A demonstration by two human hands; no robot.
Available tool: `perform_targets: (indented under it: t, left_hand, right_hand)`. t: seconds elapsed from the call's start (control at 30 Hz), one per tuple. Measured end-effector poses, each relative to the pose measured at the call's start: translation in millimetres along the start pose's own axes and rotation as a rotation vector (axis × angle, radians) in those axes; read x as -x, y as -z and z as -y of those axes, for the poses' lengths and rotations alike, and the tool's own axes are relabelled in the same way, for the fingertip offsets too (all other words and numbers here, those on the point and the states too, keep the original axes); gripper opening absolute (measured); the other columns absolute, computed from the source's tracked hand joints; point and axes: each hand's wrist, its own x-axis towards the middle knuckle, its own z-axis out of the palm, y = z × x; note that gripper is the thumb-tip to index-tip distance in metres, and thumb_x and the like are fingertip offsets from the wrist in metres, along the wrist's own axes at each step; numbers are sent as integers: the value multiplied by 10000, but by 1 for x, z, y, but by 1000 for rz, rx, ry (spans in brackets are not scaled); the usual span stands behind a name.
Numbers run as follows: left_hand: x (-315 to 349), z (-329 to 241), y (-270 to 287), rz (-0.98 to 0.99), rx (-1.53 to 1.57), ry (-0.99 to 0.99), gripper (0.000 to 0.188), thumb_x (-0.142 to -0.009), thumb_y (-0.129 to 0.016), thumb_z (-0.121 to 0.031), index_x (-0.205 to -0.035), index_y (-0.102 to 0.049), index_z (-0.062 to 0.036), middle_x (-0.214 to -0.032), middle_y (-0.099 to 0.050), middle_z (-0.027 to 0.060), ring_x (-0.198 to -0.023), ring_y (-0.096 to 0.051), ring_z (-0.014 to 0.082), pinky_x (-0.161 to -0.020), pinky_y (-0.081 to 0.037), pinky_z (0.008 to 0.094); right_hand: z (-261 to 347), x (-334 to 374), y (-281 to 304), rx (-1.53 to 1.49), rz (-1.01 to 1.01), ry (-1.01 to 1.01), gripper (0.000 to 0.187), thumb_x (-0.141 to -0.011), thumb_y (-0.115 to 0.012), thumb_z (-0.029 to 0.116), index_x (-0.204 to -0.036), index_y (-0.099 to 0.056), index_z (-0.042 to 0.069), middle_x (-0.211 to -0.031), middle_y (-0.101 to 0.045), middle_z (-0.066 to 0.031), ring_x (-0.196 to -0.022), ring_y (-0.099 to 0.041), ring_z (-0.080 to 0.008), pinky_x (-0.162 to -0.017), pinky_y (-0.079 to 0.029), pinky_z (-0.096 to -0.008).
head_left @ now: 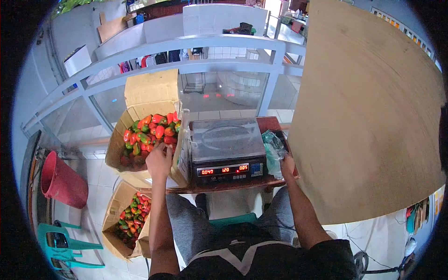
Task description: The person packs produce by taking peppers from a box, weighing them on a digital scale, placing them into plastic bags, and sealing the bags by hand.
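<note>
My left hand [159, 161] is over the near side of a cardboard box [117, 145] full of red, orange and green peppers [159, 131]. Its thumb and fingers are bent and slightly apart, touching or just above the peppers; no pepper shows in its grasp. To the right stands a digital scale [227, 140] with a bare metal pan and a lit red display. My right hand [288, 166] is closed on the near right side of a greenish clear plastic bag [272, 151], beside the scale. Part of those fingers is hidden by the plastic.
A second box [112, 235] of smaller peppers stands on the floor at lower left. Near it are a red bucket [63, 179] and a green plastic chair [53, 242]. A large brown board [364, 116] rises at right. Behind the small table runs a grey railing [186, 46].
</note>
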Motion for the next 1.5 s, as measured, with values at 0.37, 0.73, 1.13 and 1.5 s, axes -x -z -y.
perform_targets:
  t: [0.37,0.73,1.13,1.5]
  left_hand:
    - [-1,-4,8,35,-56,44,259,-831,-497,-307,-841,-591,-66,-827,-597,148,-753,-582,337,-641,-449,410]
    - [-2,-1,3,72,-51,4,263,-846,-481,-316,-859,-589,-77,-830,-601,137,-756,-581,335,-637,-450,408]
    - [-3,-2,-1,35,-23,-26,258,-849,-477,-321,-845,-589,-89,-807,-602,125,-732,-583,324,-617,-441,407]
    - [-3,3,0,5,-31,-42,199,-845,-501,-274,-854,-592,-96,-818,-597,122,-700,-583,305,-603,-445,382]
  right_hand:
    - [15,-53,58,-75,220,158,188,-646,-649,214,-733,-628,49,-708,-602,-143,-648,-575,-311,-606,-439,-420]
    - [16,-67,99,-576,445,-169,118,-744,-609,148,-664,-581,65,-545,-503,-9,-455,-471,-108,-427,-382,-239]
    - [73,-114,127,-1083,187,91,174,-813,-595,162,-676,-537,74,-584,-468,58,-517,-410,-48,-460,-316,-207]
    - [144,-98,216,-1227,-140,285,164,-860,-537,164,-733,-531,60,-558,-471,33,-478,-422,-45,-436,-336,-211]
